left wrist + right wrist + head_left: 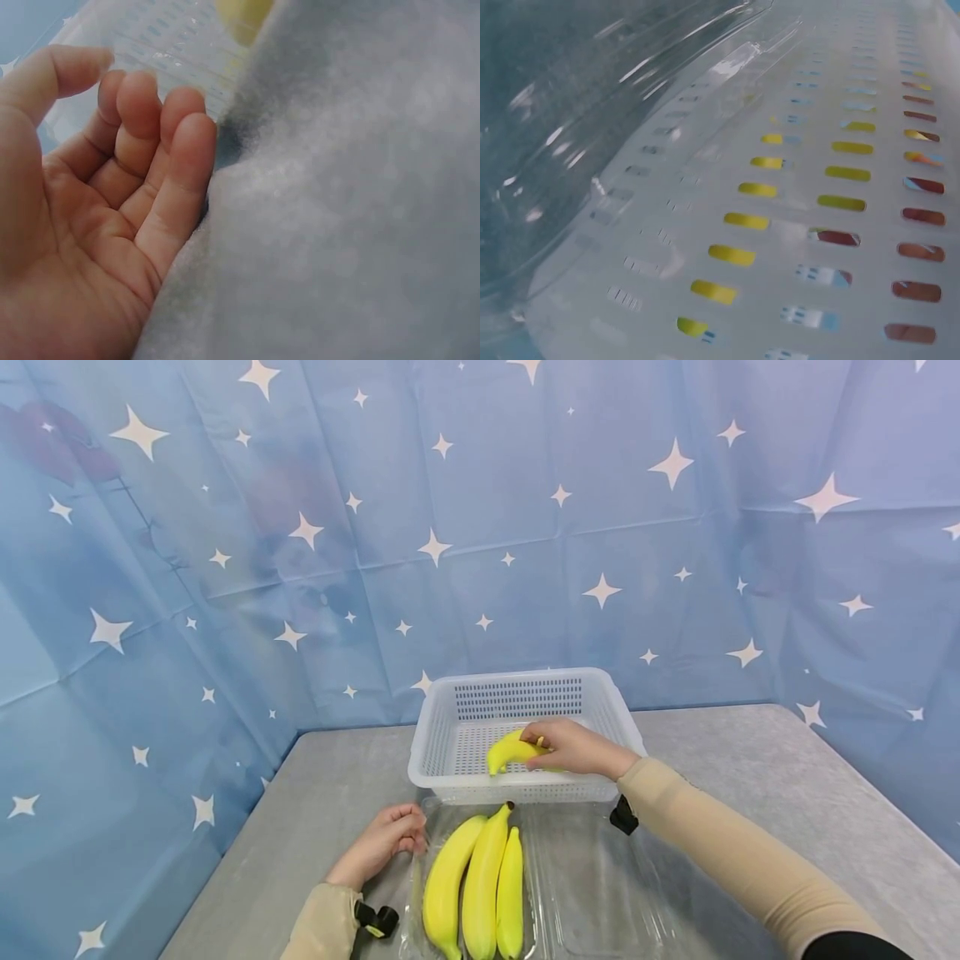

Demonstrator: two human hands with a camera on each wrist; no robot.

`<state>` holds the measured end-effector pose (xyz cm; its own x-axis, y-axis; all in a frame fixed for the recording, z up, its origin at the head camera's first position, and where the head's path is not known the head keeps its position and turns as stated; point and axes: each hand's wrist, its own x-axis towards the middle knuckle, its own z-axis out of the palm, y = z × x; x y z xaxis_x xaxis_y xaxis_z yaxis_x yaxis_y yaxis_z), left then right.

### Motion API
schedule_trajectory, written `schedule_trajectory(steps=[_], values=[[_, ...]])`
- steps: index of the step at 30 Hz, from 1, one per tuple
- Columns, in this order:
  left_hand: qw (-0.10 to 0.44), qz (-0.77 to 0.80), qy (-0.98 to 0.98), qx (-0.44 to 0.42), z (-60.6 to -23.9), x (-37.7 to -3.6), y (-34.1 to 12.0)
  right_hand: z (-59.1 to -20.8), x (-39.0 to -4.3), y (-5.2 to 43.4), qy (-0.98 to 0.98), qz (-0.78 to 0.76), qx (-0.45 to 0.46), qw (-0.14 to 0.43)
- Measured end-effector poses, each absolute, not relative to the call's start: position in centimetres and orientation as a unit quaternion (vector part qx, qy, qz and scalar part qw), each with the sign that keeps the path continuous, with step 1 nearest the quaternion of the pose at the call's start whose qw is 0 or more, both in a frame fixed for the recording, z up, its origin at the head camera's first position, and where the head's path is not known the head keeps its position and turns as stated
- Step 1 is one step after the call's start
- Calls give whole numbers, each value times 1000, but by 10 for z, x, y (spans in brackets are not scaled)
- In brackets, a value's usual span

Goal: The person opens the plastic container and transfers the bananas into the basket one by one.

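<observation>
My right hand (566,746) reaches over the near rim of the white slotted basket (438,727) and grips a yellow banana (504,753) low inside it. In the right wrist view, the basket wall (787,217) hides most of the hand, and yellow shows through its slots. Several other bananas may lie under the hand; I cannot tell. My left hand (387,837) is beside the left edge of a clear plastic clamshell (551,893), its fingers loosely bent with nothing between them in the left wrist view. Three bananas (483,881) lie side by side in the clamshell's left half.
The grey table (712,752) runs under everything, with its back edge against a blue star-patterned curtain (495,510). The basket stands directly behind the clamshell. The clamshell's right half (600,885) lies flat beneath my right forearm.
</observation>
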<state>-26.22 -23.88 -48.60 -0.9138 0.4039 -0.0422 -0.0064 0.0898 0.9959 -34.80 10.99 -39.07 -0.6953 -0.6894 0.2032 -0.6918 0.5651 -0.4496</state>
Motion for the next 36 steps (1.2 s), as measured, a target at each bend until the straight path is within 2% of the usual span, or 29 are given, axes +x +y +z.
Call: schedule_trajectory(steps=[36], values=[[161, 663, 721, 123, -484, -261, -238, -391, -350, 121, -900, 233, 364, -46]])
